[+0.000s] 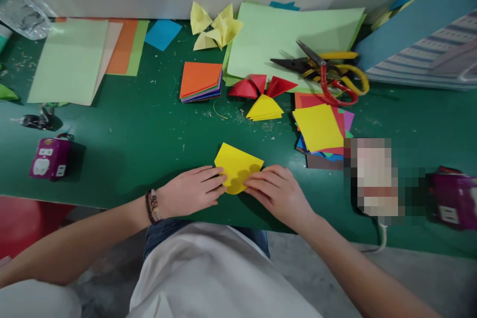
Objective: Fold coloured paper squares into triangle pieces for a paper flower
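A sheet of yellow paper lies near the table's front edge, its lower edge curved over in a fold that is not creased flat. At its left side my left hand rests with fingers stretched out and slightly apart, fingertips on the paper; the thumb is hidden. My right hand has its fingers closed on the paper's lower right edge. Beyond the sheet sit folded yellow paper pieces and red folded pieces. To the right, a yellow square tops a stack of coloured paper.
Scissors and pliers lie on pale green sheets. A stack of coloured squares and pale yellow folded shapes stand at the back. Purple boxes flank the table; a blurred corded object lies right.
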A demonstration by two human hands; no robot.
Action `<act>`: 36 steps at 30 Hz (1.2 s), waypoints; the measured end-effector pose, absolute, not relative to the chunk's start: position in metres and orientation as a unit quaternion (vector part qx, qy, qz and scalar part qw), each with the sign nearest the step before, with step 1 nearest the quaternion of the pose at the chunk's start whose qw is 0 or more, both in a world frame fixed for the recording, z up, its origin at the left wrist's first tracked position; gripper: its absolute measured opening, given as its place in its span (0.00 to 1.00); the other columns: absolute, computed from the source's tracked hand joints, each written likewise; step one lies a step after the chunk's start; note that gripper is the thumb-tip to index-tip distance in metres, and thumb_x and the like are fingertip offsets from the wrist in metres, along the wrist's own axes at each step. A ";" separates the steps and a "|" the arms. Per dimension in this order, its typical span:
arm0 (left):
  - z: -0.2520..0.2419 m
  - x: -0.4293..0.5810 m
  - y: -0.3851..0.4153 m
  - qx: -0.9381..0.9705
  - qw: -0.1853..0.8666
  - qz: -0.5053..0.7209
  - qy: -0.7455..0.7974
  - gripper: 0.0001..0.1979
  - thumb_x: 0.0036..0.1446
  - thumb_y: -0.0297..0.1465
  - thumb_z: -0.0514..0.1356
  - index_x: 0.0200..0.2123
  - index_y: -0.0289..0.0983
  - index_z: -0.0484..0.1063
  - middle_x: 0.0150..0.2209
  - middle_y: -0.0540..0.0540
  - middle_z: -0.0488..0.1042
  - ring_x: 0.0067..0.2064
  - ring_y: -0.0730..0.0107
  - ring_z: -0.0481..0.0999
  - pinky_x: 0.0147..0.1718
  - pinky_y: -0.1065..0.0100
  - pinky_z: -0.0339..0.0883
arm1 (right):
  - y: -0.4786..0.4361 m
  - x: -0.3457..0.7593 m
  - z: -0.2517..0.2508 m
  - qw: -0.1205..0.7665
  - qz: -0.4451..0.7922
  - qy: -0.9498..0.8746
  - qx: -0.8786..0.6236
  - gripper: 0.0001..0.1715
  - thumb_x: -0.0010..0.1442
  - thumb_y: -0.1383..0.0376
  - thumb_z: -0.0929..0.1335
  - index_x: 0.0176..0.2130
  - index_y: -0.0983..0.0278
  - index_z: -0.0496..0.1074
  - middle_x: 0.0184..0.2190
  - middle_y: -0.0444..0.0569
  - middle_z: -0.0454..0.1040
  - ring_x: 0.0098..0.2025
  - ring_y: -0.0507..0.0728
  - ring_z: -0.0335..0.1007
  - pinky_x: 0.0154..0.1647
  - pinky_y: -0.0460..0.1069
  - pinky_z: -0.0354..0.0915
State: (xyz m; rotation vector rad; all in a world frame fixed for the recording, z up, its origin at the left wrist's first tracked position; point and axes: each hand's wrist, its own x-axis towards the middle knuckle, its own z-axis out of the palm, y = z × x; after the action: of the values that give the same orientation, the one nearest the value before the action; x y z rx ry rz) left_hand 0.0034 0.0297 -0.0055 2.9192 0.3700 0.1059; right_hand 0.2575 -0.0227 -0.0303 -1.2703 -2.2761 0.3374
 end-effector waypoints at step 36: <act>-0.013 0.005 0.030 0.977 0.153 0.017 0.148 0.26 0.61 0.43 0.57 0.59 0.39 0.62 0.56 0.44 0.69 0.61 0.59 0.62 0.60 0.58 0.55 | -0.005 0.229 -0.017 0.174 0.194 -0.756 -0.600 0.09 0.58 0.69 0.64 0.26 0.61 0.65 0.24 0.48 0.70 0.31 0.58 0.63 0.33 0.52 0.59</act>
State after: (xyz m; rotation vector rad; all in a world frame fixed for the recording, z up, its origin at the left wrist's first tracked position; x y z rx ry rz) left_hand 0.0053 0.0304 -0.0131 2.8011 0.4245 0.0481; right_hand 0.2294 -0.0047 -0.0169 -1.7011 -2.1447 0.5501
